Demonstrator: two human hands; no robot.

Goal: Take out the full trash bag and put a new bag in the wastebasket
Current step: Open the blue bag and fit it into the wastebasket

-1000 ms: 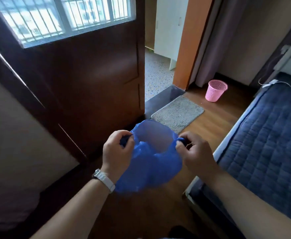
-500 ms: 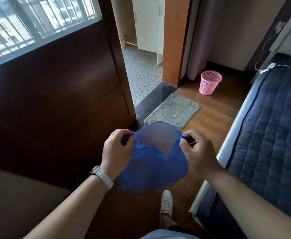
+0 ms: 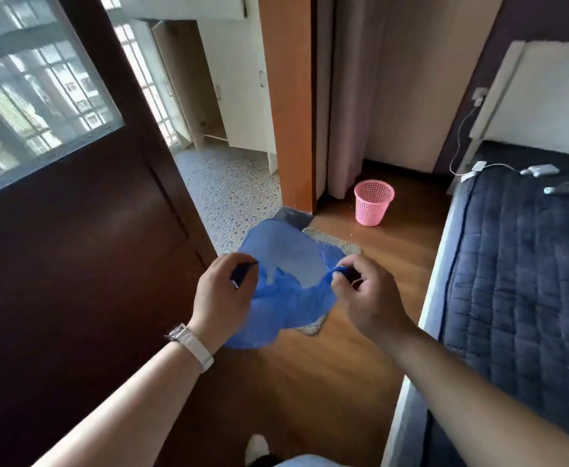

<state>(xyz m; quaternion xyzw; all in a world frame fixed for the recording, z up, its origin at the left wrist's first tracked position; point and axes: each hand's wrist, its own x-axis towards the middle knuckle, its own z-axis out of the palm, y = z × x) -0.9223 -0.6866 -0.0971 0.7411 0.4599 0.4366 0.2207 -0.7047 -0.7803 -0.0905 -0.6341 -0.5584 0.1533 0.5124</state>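
Note:
A thin blue plastic bag (image 3: 286, 281) hangs spread between my hands at mid-frame, its mouth pulled open. My left hand (image 3: 222, 291) pinches the bag's left rim; a white watch is on that wrist. My right hand (image 3: 367, 294) pinches the right rim. The pink mesh wastebasket (image 3: 373, 202) stands upright on the wooden floor ahead, near the curtain and the orange door post, with no bag visible in it. It is well beyond my hands.
A dark wooden door (image 3: 74, 264) with a glass pane fills the left. A grey mat (image 3: 340, 244) lies by the pebble-floor doorway. A bed with a dark blue quilt (image 3: 518, 281) runs along the right, with a cable and small devices on it.
The view has moved forward and turned right; the wastebasket is nearer and more central. Both hands keep their hold and the bag's mouth is stretched wider.

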